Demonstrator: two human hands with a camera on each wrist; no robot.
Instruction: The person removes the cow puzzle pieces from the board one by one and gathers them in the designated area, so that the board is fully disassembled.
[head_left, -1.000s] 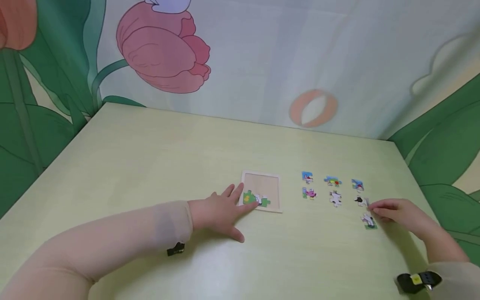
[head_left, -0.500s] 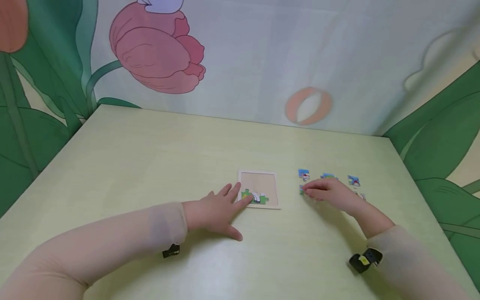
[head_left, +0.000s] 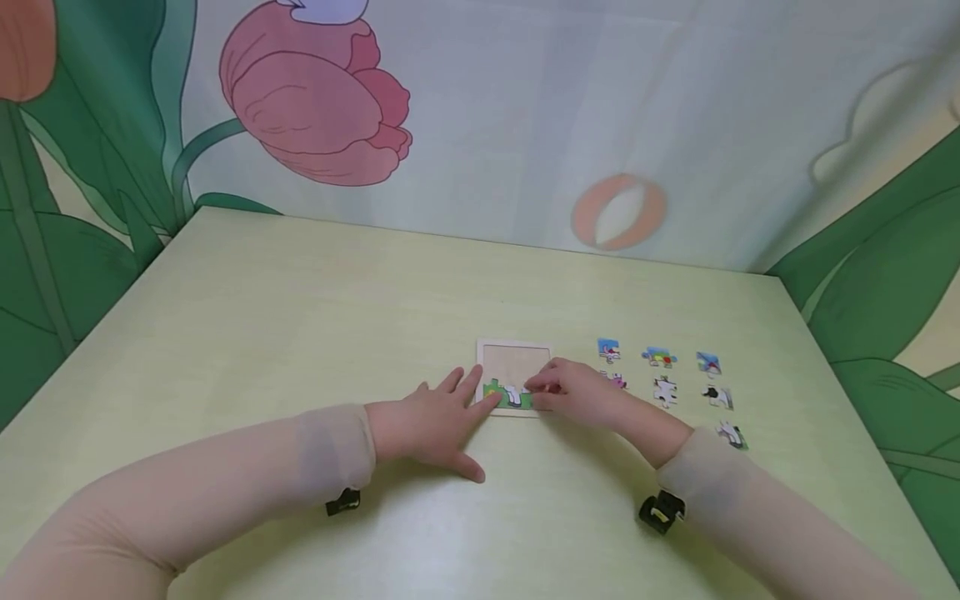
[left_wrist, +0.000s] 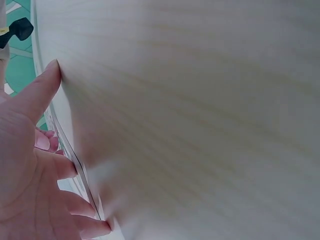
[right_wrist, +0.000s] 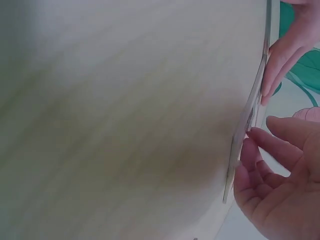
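A shallow wooden puzzle frame (head_left: 516, 343) lies on the table, with green-and-white jigsaw pieces (head_left: 513, 394) along its near edge. My left hand (head_left: 438, 427) lies spread beside it, fingers straight, fingertips resting on its left edge and on the pieces. Over the frame's lower right corner, my right hand (head_left: 581, 393) pinches a puzzle piece with thumb and index finger; the fingers hide most of it. In the right wrist view, the right hand (right_wrist: 282, 170) has its index fingertip at the frame (right_wrist: 247, 117) and the other fingers curled.
Several loose pieces lie to the right: blue ones (head_left: 659, 357) at the back, a pink-patterned one (head_left: 617, 381), a white one (head_left: 664, 392), a black-and-white one (head_left: 717, 396) and a white-and-green one (head_left: 731, 434). A flower-printed cloth (head_left: 480, 125) hangs behind the table (head_left: 300, 317).
My right hand has moved left from the rightmost loose pieces, over the pink-patterned piece, to the frame's lower right corner. The left hand has stayed on the frame.
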